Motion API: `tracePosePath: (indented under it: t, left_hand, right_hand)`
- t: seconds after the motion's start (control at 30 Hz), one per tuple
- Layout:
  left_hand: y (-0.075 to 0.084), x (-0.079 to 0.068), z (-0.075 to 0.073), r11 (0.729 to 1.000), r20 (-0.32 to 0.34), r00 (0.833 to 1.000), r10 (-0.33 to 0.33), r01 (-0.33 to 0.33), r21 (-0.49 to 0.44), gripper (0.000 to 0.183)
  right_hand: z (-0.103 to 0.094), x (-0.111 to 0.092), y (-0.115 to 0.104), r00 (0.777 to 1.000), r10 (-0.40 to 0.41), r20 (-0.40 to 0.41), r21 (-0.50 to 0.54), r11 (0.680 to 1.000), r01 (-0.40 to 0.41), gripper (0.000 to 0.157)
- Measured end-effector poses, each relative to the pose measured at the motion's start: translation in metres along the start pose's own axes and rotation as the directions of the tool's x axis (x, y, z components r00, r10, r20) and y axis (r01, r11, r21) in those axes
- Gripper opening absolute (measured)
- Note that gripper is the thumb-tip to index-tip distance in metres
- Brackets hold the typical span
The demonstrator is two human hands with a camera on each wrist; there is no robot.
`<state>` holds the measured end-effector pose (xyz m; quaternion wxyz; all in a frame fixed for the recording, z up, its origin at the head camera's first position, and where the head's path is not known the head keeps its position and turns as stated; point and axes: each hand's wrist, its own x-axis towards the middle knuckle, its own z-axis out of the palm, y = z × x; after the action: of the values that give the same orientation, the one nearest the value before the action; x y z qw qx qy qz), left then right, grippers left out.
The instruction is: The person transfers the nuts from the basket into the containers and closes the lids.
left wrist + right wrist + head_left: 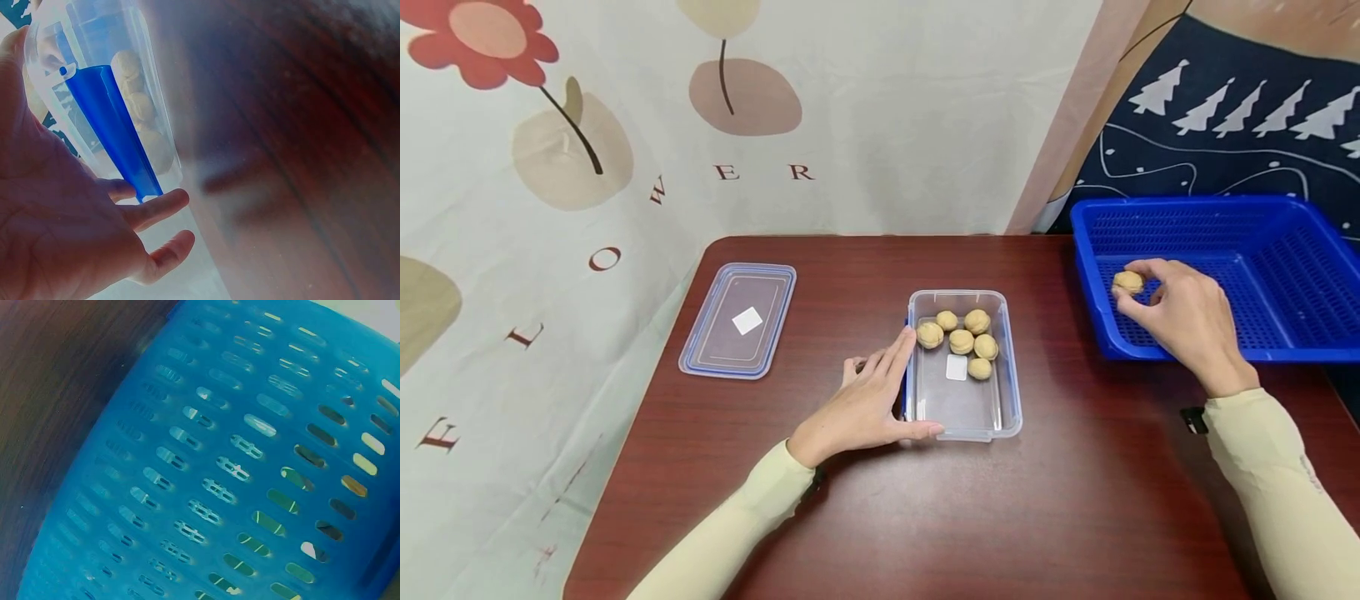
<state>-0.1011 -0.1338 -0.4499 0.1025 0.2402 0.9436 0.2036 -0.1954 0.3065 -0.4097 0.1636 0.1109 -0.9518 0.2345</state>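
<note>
In the head view my right hand [1191,312] pinches a walnut [1127,283] between thumb and fingertips, over the left part of the blue basket [1232,354]. The right wrist view shows only the basket's slotted wall [206,462]; that hand is hidden there. My left hand [865,408] rests with spread, straight fingers along the left side and near corner of the clear plastic container [1011,367]. Several walnuts [961,342] lie in its far half beside a white square label [957,367]. From the left wrist, a blue clip flap [112,125] shows on the container's side.
A clear lid [737,350] with a blue seal and a white label lies on the brown table [850,533] at the far left. Behind the table hangs a printed cloth [887,125] with flowers and letters. A dark cloth [1217,158] with white trees hangs behind the basket.
</note>
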Motion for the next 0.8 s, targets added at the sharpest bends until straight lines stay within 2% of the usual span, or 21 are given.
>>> tracePosePath:
  t: [0.33,0.57,0.8]
  left_hand:
    - [-0.001,-0.001,-0.001,1.000,-0.008,1.000,0.004,-0.004,0.006,0.136]
    - [-0.001,0.000,0.000,1.000,-0.008,1.000,0.004,-0.004,0.006,0.136]
    - [-0.001,0.001,0.001,1.000,0.002,1.000,0.003,-0.003,0.003,0.135]
  right_hand:
    - [0.009,0.001,-0.011,0.982,-0.051,-0.181,0.015,0.998,0.055,0.040]
    - [0.018,0.004,-0.025,0.964,-0.087,-0.251,0.066,0.992,0.106,0.042]
    - [0.026,0.004,-0.035,0.937,-0.110,-0.332,0.138,0.977,0.164,0.045]
